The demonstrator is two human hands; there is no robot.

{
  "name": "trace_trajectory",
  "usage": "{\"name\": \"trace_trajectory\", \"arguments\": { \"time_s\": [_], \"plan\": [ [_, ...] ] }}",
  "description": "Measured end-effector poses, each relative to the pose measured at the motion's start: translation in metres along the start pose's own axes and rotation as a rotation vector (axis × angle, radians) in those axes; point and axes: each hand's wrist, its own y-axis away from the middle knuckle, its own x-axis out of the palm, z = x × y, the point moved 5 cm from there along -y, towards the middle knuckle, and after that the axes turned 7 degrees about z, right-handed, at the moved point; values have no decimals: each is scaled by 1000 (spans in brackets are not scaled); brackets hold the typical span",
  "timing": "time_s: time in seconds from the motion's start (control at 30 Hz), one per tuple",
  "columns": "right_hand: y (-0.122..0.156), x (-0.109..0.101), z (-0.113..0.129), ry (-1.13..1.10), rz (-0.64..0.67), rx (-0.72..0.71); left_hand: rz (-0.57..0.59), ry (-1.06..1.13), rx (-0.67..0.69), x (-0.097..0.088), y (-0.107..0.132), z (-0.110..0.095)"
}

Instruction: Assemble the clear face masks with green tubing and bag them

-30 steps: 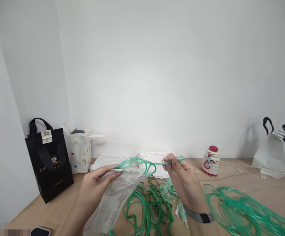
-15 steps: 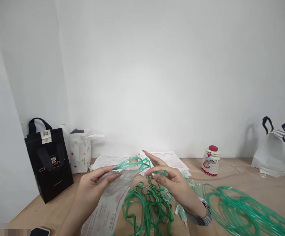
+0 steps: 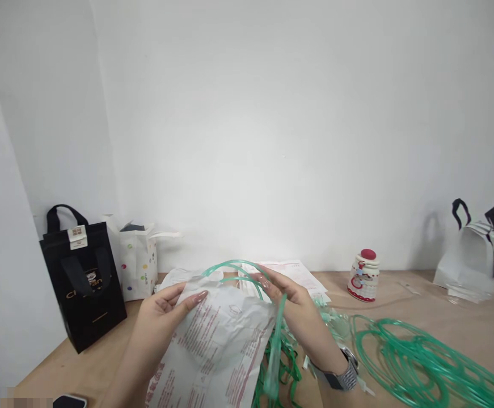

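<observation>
My left hand pinches the top left edge of a crinkled white pouch printed in red, held up over the table. My right hand grips the pouch's top right corner together with a loop of green tubing that arches above the pouch. One end of the tube hangs down past the pouch's right side. A tangle of more green tubing lies on the table under my hands. A watch sits on my right wrist.
A large coil of green tubing lies at the right. Printed sheets lie behind my hands. A black gift bag and a small white dotted bag stand at the left. A red-capped jar and a white bag stand near the wall.
The pouch has been turned upright and spread flat toward me. My right hand moved left to its top right corner, and the tube loop now sits above the pouch.
</observation>
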Motion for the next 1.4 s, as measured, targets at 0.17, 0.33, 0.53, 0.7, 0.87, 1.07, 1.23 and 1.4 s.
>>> {"name": "trace_trajectory", "arguments": {
  "time_s": [0.17,0.33,0.53,0.7,0.87,1.07,1.23,1.4],
  "plan": [
    [8,0,15,-43,42,-33,-35,80,-34,-3,-1,3],
    [14,-6,19,138,165,8,-43,63,-31,-7,0,0],
    [17,3,17,290,408,35,6,-138,31,-6,1,-5],
    [12,7,5,372,459,41,74,-219,84,0,3,-9],
    [8,3,-10,464,470,75,10,-242,96,-3,2,-8],
    [14,17,6,219,657,-44,18,-297,129,1,5,-8],
    [9,29,6,202,638,-121,134,-338,181,8,8,-7],
    [10,36,0,304,673,-119,63,-388,290,-3,14,-16]
  ]
}}
